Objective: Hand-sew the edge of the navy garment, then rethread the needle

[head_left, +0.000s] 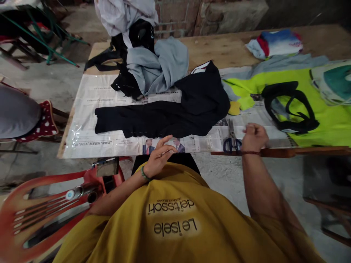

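My left hand (160, 159) is in front of my body at the table's near edge, below a dark navy garment (164, 117). Its thumb and fingers come together in a pinch, with one finger pointing outward; whatever is between them is too small to make out. To the right, my right hand (255, 137) has curled fingers pinched at the tips, and any thin thing in them does not show. Just left of it lie scissors (231, 137) with dark blue handles, blades pointing away. The navy garment lies flat, its narrow part toward the left.
Newspaper under clear film (90, 140) covers the wooden table (219, 47). Grey cloth (171, 64) and black straps (105, 60) are heaped behind. A lime-yellow garment (304, 135), a black strap loop (290, 106) and an iron (336, 82) are right. A red plastic chair (16, 190) stands left.
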`<state>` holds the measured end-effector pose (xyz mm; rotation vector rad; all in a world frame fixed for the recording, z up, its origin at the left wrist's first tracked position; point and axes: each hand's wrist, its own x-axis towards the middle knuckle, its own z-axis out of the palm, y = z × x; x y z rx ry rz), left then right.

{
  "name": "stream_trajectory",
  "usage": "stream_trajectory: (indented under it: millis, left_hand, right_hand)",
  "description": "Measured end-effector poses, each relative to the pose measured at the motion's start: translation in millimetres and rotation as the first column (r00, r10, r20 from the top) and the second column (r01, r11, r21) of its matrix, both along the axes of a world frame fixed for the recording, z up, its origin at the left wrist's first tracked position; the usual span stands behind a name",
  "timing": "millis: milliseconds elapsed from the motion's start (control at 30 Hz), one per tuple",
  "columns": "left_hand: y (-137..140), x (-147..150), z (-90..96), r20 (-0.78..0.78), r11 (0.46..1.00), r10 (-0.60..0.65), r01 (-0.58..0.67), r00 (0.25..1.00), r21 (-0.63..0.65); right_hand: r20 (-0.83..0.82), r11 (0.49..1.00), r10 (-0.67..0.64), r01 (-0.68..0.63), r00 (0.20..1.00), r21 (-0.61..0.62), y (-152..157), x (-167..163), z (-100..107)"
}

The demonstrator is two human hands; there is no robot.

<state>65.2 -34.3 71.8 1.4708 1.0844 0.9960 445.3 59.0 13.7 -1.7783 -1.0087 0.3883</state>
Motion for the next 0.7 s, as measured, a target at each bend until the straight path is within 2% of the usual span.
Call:
stream_trajectory:
  millis: [33, 67, 100, 133, 167, 200, 267, 300, 367, 433, 500, 567, 633, 700]
  left_hand:
    - [2, -1, -1.8, 0.005, 1.0, 0.024, -0.024, 1.0, -0.013]
    - [3, -1, -3.6, 0.01, 0.999, 0.046, -0.046, 0.999, -0.021]
    - [4, -2, -5.2, 0.012, 0.998, 0.065, -0.065, 0.998, -0.025]
    - [5, -3, -6.6, 0.009, 0.996, 0.082, -0.082, 0.997, -0.024]
    - [5, -4, -7.6, 0.001, 0.995, 0.095, -0.095, 0.995, -0.018]
    - [5, -6, -8.2, -0.012, 0.994, 0.105, -0.105, 0.994, -0.009]
    - [3, -9, -8.2, -0.044, 0.993, 0.115, -0.114, 0.992, 0.019]
    - [2, -10, -7.7, -0.059, 0.993, 0.116, -0.114, 0.991, 0.039]
    - [-2, -12, -6.2, -0.09, 0.991, 0.112, -0.105, 0.99, 0.086]
    - [-5, -13, -4.9, -0.12, 0.987, 0.11, -0.094, 0.987, 0.128]
    - [-8, -14, -4.4, -0.146, 0.982, 0.112, -0.087, 0.983, 0.167]
    - [-10, -15, -4.7, -0.168, 0.975, 0.111, -0.075, 0.979, 0.21]
    - [-11, -16, -5.7, -0.189, 0.966, 0.106, -0.056, 0.976, 0.251]
    - [-10, -18, -7.1, -0.201, 0.959, 0.102, -0.043, 0.974, 0.279]
  right_hand:
    - [-0.109, 0.998, -0.031, 0.036, 0.994, 0.045, -11, -25, 5]
    - [-0.22, 0.998, 0.041, -0.031, 0.975, 0.051, -23, -52, 11]
    - [-0.324, 0.99, 0.143, -0.139, 0.935, 0.038, -36, -80, 17]
    - [-0.426, 0.948, 0.291, -0.319, 0.857, 0.005, -50, -107, 24]
    - [-0.527, 0.881, 0.394, -0.472, 0.753, -0.015, -64, -132, 30]
    - [-0.624, 0.78, 0.465, -0.624, 0.627, -0.046, -76, -154, 36]
    - [-0.763, 0.586, 0.494, -0.808, 0.418, -0.063, -95, -188, 47]
    - [-0.805, 0.522, 0.481, -0.851, 0.346, -0.054, -100, -199, 52]
    - [-0.863, 0.455, 0.442, -0.89, 0.244, -0.019, -104, -214, 58]
    - [-0.907, 0.445, 0.388, -0.895, 0.164, 0.028, -101, -222, 62]
    - [-0.94, 0.479, 0.326, -0.874, 0.096, 0.077, -95, -226, 63]
    - [-0.956, 0.565, 0.284, -0.818, 0.071, 0.107, -91, -228, 63]
    - [-0.957, 0.669, 0.274, -0.733, 0.095, 0.119, -87, -230, 61]
    - [-0.951, 0.739, 0.278, -0.663, 0.136, 0.121, -86, -230, 60]
